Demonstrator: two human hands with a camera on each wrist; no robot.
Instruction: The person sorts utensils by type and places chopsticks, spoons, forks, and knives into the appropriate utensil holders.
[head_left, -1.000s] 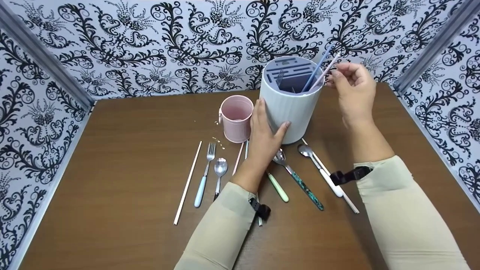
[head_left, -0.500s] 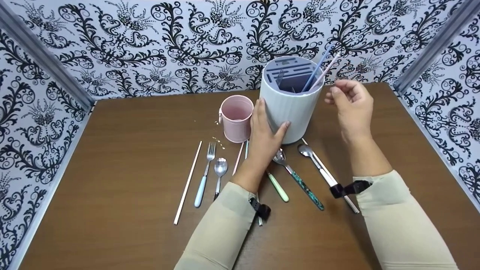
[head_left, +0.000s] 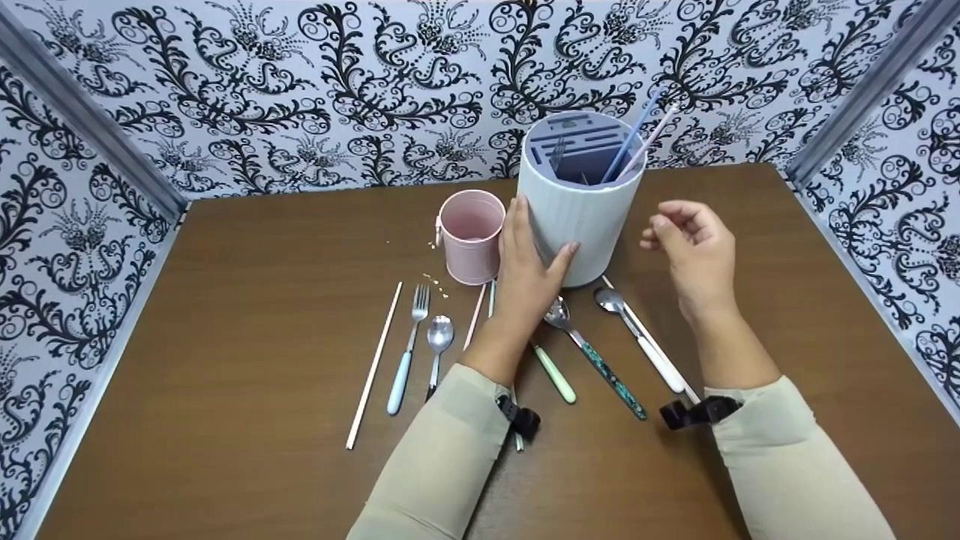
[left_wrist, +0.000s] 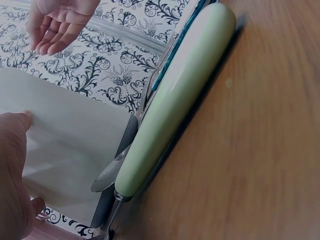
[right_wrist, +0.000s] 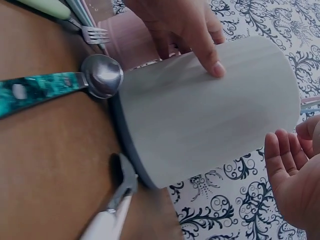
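Note:
A tall white utensil holder (head_left: 576,225) with a slotted grey-blue top stands upright on the table. A blue chopstick (head_left: 628,142), a pink chopstick (head_left: 656,139) and a fork (head_left: 558,152) stick out of its large opening. My left hand (head_left: 527,274) grips the holder's lower left side, thumb across the front, as the right wrist view shows. Right of the holder, my right hand (head_left: 694,251) hangs in the air, fingers loosely curled around nothing. Below it lie a white-handled spoon (head_left: 651,352) and a pale chopstick (head_left: 619,292).
A pink cup (head_left: 472,240) stands beside the holder. In front lie a blue-handled fork (head_left: 409,352), a spoon (head_left: 440,334), a green-handled fork (right_wrist: 95,35), a teal-handled spoon (head_left: 604,367) and several chopsticks. Patterned walls (head_left: 337,90) enclose the table's back and sides.
My right hand has dropped away from the chopsticks at the holder's rim, down and slightly toward me. My left hand and the holder have stayed put.

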